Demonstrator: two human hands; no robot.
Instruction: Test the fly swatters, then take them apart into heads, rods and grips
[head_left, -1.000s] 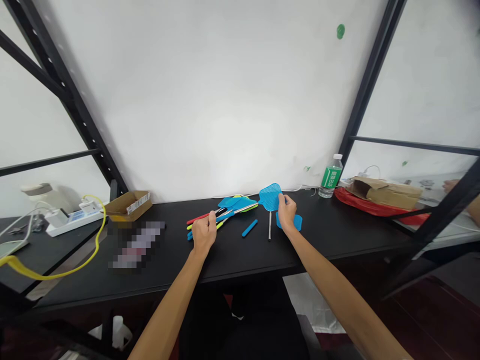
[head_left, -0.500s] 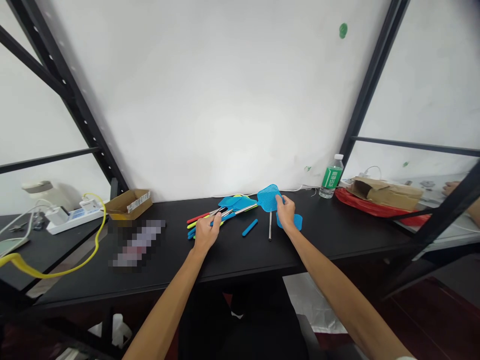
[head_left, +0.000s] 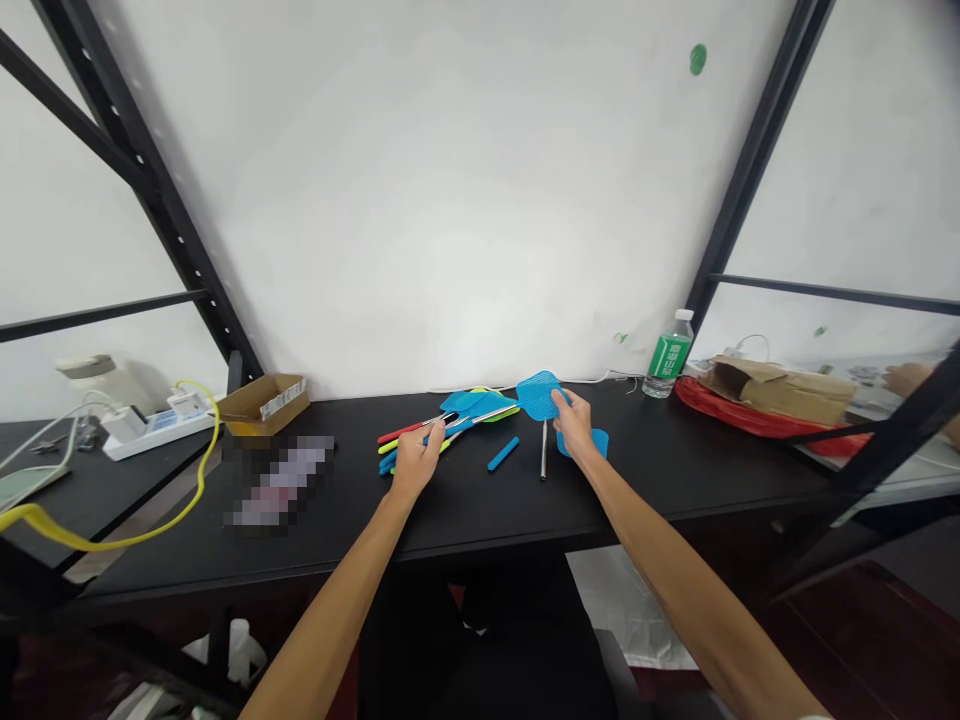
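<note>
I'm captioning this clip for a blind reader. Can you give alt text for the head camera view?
A person's right hand holds a blue fly swatter head above a black table, while the left hand grips one of a pile of colourful swatters. A green-labelled water bottle stands near the wall.

Black table [head_left: 465,520] bearing green-labelled water bottle [head_left: 667,355], red tray [head_left: 750,418] with torn cardboard box [head_left: 780,385], open cardboard box [head_left: 262,400], white power strip [head_left: 154,432], yellow cable [head_left: 112,540]; black shelving frame [head_left: 750,170].

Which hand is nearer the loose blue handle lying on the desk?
Right hand, marginally: it is just right of the blue handle, holding a blue swatter head; the left hand is farther left.
</note>
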